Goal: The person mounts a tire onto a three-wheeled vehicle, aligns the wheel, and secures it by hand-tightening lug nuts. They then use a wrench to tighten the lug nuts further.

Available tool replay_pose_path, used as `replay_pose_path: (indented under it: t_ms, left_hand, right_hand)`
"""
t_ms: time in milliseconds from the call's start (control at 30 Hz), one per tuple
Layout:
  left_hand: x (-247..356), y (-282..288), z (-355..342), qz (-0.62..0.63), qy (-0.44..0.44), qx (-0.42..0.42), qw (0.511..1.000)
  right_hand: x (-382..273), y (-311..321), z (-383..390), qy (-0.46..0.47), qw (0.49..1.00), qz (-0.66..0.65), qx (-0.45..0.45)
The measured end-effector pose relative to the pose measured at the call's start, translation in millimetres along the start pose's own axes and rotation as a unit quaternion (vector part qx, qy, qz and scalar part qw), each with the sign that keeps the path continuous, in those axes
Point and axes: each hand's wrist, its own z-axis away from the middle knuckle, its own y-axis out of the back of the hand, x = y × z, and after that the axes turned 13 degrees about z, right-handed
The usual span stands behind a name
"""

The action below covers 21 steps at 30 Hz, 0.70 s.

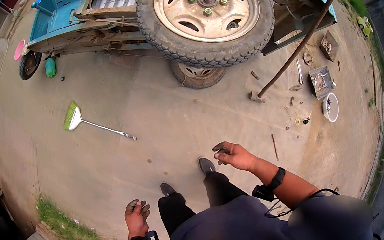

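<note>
My left hand [138, 216] hangs low on the left with loosely bent fingers, a little apart, and nothing visible in it. Over the concrete in front of my feet, my right hand [232, 155] has its fingers half bent and parted, also without anything in them. Both hands are dark with grime and touch nothing. Ahead, a blue vehicle [58, 21] lies tipped on its side. Its upper wheel [207, 8] faces upward, with a dirty cream rim and green nuts; another tyre [198, 75] rests on the ground below.
A wooden-handled hammer [305, 28] leans at the wheel's right. Near it lie a wrench [299, 71], a metal tool box [321, 81], a white basin [330, 107] and a thin rod [275, 147]. On the left lie a broom [98, 125] and a green bottle [50, 67].
</note>
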Motion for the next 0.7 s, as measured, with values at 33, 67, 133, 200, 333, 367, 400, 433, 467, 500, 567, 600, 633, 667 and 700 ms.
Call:
replay_pose_path:
  t_ms: [33, 67, 133, 200, 333, 367, 400, 433, 467, 500, 567, 600, 633, 667, 700]
  left_hand:
    - [13.6, -22.6, 7.2, -0.007, -0.014, -0.012, 1.0]
    - [25.7, -43.7, 10.6, -0.011, -0.028, -0.025, 0.999]
    - [54.9, -90.5, 20.7, -0.018, -0.057, -0.051, 0.997]
    - [89.4, -133.9, 15.2, -0.056, -0.123, -0.083, 0.987]
    - [168.8, -230.9, 11.2, -0.095, -0.251, -0.135, 0.954]
    - [187.4, -254.2, 6.9, -0.105, -0.283, -0.149, 0.942]
    - [208.0, -279.6, 2.3, -0.106, -0.305, -0.176, 0.93]
    - [227.5, -305.9, -2.1, -0.107, -0.326, -0.203, 0.917]
    - [243.7, -329.6, -3.8, -0.115, -0.34, -0.225, 0.906]
    - [258.7, -354.6, -6.3, -0.125, -0.337, -0.248, 0.9]
    - [286.9, -408.8, -9.7, -0.138, -0.34, -0.292, 0.883]
    - [295.6, -432.7, -10.6, -0.144, -0.342, -0.313, 0.874]
    - [303.1, -454.3, -9.4, -0.151, -0.344, -0.33, 0.866]
    - [308.7, -475.5, -9.3, -0.159, -0.346, -0.348, 0.857]
    - [312.4, -493.5, -9.8, -0.171, -0.353, -0.361, 0.846]
  right_hand:
    - [-10.3, 22.3, 7.0, 0.008, 0.999, -0.014, 0.03]
    - [-19.8, 42.7, 13.2, 0.012, 0.998, -0.031, 0.059]
    - [-39.5, 79.6, 18.7, 0.037, 0.99, -0.048, 0.131]
    - [-71.3, 113.6, 23.1, 0.071, 0.962, -0.075, 0.252]
    - [-116.2, 184.7, -9.0, 0.141, 0.85, -0.047, 0.505]
    - [-132.0, 200.2, -17.9, 0.14, 0.823, -0.053, 0.548]
    - [-144.4, 217.1, -29.1, 0.127, 0.802, -0.021, 0.584]
    - [-154.6, 235.0, -39.0, 0.113, 0.778, 0.011, 0.618]
    - [-159.3, 245.6, -47.0, 0.088, 0.757, 0.041, 0.647]
    - [-164.2, 253.1, -54.7, 0.057, 0.752, 0.044, 0.655]
    - [-171.8, 273.0, -77.8, 0.005, 0.741, 0.046, 0.67]
    - [-168.9, 278.5, -90.0, -0.007, 0.74, 0.063, 0.67]
    - [-174.6, 277.2, -96.8, -0.012, 0.736, 0.073, 0.672]
    - [-181.0, 274.1, -103.8, -0.017, 0.733, 0.084, 0.675]
    - [-190.2, 270.6, -108.8, -0.022, 0.731, 0.096, 0.676]
